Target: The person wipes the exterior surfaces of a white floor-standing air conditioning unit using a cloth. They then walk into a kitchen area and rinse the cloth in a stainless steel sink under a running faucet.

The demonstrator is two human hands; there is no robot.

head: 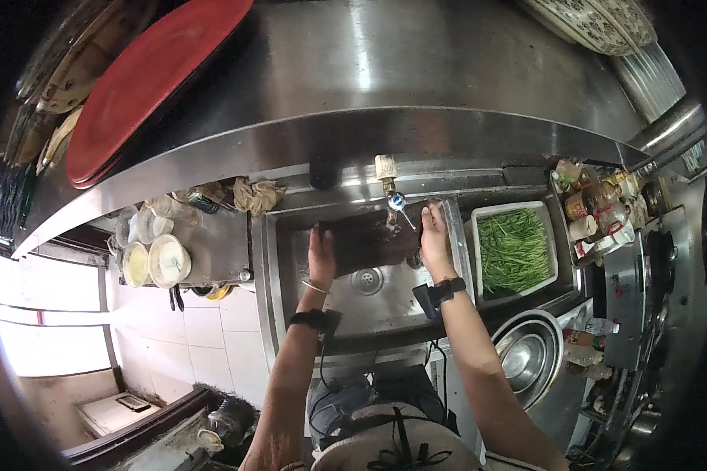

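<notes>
A dark brown, roughly rectangular object (368, 244), perhaps a tray or a basin, is held over the stainless steel sink (353, 318). My left hand (321, 256) grips its left end, thumb uppermost. At the opposite end, my right hand (436, 238) holds it near the sink's right wall. The tap (395, 201), with a blue-marked handle, stands right above the object's back part. Whether water runs from it, I cannot tell. Below the object's front edge, the round drain strainer (367, 281) shows on the sink floor.
A white tray of cut green stalks (514, 250) stands right of the sink. Metal bowls (527, 356) sit nearer me. Bottles and jars (601, 206) crowd the far right. Plastic tubs (169, 261) and a crumpled cloth (258, 195) are at left. A steel shelf (448, 70) with red plates (153, 88) overhangs the back.
</notes>
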